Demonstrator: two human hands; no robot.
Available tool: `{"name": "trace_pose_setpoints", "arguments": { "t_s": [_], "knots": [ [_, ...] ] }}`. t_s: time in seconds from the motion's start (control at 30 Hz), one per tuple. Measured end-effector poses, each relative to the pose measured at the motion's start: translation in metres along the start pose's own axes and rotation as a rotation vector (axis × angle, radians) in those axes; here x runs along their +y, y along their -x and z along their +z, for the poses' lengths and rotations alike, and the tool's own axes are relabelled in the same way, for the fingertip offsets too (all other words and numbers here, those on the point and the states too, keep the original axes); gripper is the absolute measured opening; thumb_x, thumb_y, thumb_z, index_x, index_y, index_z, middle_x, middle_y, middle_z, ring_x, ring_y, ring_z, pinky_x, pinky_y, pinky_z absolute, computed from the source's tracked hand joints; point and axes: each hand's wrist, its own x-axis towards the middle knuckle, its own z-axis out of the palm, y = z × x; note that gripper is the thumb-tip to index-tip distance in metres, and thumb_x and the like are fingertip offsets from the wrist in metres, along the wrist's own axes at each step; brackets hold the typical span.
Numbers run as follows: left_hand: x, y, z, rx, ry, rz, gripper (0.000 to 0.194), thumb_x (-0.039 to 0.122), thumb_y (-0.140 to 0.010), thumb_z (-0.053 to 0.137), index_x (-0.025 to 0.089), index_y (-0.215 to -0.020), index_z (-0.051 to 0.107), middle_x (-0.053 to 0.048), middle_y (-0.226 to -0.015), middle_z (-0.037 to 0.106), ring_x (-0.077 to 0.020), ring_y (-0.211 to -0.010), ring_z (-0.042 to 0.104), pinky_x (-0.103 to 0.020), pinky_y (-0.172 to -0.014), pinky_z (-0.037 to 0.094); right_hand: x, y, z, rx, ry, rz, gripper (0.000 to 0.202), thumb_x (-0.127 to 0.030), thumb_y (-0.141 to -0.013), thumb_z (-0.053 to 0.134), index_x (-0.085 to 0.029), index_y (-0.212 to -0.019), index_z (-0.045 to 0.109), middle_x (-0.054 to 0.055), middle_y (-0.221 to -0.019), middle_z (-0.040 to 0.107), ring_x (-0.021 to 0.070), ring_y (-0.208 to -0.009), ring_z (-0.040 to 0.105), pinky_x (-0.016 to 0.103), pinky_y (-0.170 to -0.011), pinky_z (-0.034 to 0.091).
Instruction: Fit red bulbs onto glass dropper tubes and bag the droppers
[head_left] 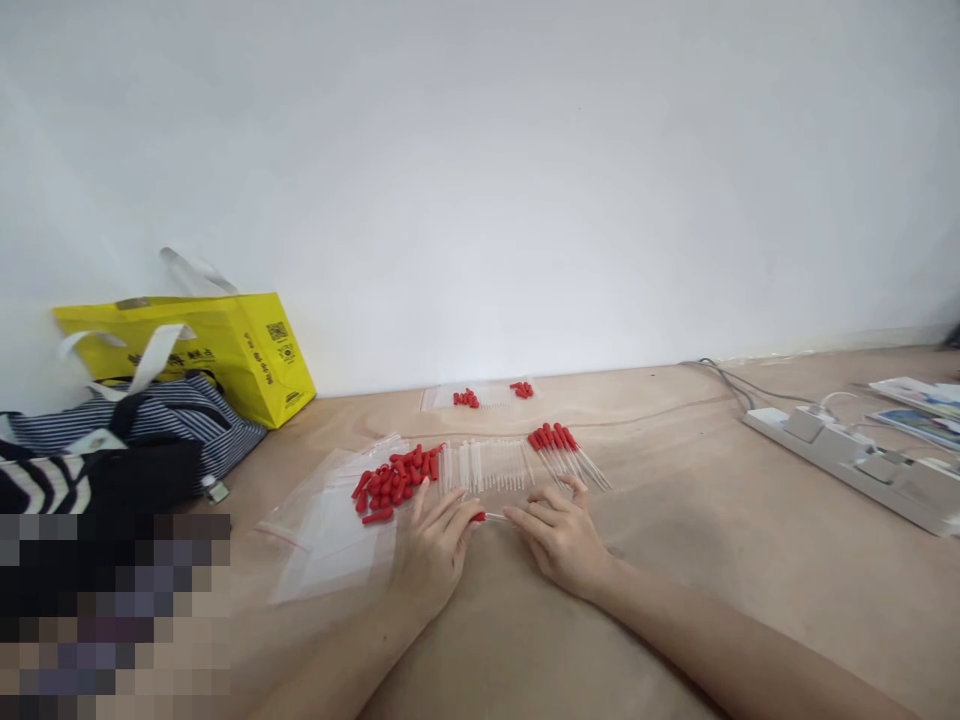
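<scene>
My left hand [441, 545] pinches a red rubber dropper bulb [478, 517], its fingers partly covering it. Sticking out of the bulb's right end is a thin clear dropper tube [495, 516]. The fingers of my right hand [562, 535] close on the tube's other end. Just beyond my hands, clear dropper tubes [484, 465] lie side by side in a row. Loose red bulbs [390, 483] are heaped on clear plastic bags [330, 545] at the left. To the right of the row, several droppers with red bulbs fitted [566, 450] lie fanned out.
More red bulbs lie on a clear bag [491, 392] near the wall. A yellow bag [259, 350] and a striped bag [217, 430] stand at the left. On the right are a white power strip [847, 470] with plugs and cables, and some printed papers [919, 425].
</scene>
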Motion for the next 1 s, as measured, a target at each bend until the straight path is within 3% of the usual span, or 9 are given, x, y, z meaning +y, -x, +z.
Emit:
{"name": "trace_pose_setpoints", "arguments": {
  "t_s": [0.2, 0.33, 0.63, 1.0],
  "knots": [
    [-0.001, -0.001, -0.002, 0.009, -0.033, 0.027, 0.022, 0.014, -0.084, 0.041, 0.022, -0.093, 0.060, 0.002, -0.082, 0.070, -0.0185, -0.090, 0.061, -0.047, -0.104, 0.011, -0.004, -0.003, -0.001, -0.005, 0.002, -0.038, 0.016, -0.017, -0.081, 0.047, -0.019, -0.094, 0.058, -0.002, -0.061, 0.060, 0.0122, -0.068, 0.050, 0.040, -0.085, 0.020],
    [0.002, -0.002, -0.004, -0.004, -0.014, 0.026, 0.022, 0.015, -0.085, 0.040, 0.022, -0.086, 0.061, 0.002, -0.078, 0.070, -0.0185, -0.090, 0.061, -0.049, -0.105, 0.009, -0.008, -0.006, -0.005, -0.002, 0.002, -0.045, 0.012, -0.019, -0.082, 0.047, -0.019, -0.086, 0.059, -0.003, -0.056, 0.056, 0.0117, -0.065, 0.048, 0.039, -0.085, 0.020],
    [0.010, -0.001, -0.008, 0.016, 0.032, 0.049, 0.019, 0.016, -0.084, 0.042, 0.022, -0.079, 0.059, 0.003, -0.074, 0.070, -0.0169, -0.086, 0.063, -0.046, -0.105, 0.010, -0.004, -0.003, -0.007, -0.087, 0.022, -0.107, 0.018, -0.013, -0.080, 0.043, -0.019, -0.087, 0.058, -0.002, -0.056, 0.054, 0.0125, -0.067, 0.045, 0.038, -0.085, 0.019],
    [0.017, -0.002, -0.011, -0.040, 0.056, 0.076, 0.020, 0.013, -0.083, 0.040, 0.020, -0.076, 0.058, 0.003, -0.068, 0.067, -0.0158, -0.084, 0.062, -0.046, -0.103, 0.009, -0.005, -0.006, -0.007, -0.018, 0.027, -0.182, 0.019, -0.009, -0.077, 0.039, -0.016, -0.083, 0.056, -0.003, -0.055, 0.051, 0.0112, -0.064, 0.041, 0.038, -0.085, 0.018]
  ]
}}
